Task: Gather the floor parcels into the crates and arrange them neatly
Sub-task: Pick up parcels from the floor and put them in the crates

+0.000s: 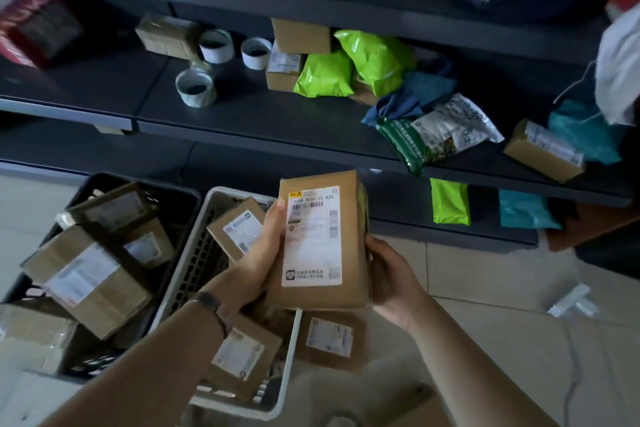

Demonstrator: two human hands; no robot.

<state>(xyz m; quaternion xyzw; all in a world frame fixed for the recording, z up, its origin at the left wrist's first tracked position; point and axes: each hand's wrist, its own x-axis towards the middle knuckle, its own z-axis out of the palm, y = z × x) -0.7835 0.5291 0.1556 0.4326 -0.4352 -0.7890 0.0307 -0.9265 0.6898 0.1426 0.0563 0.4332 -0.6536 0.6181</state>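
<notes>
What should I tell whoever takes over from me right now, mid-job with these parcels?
Left hand and right hand: together gripping one labelled cardboard parcel, held above the white crate.
White crate: several boxes in, loosely placed.
Black crate, to its left: boxes piled crooked.
Left to do: set down the held parcel, pick up the small box on the floor by the white crate's right side, straighten both crates.

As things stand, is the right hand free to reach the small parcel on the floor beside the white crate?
Probably not yet: the right hand and left hand both grip the labelled parcel, which hangs above the floor parcel.
</notes>
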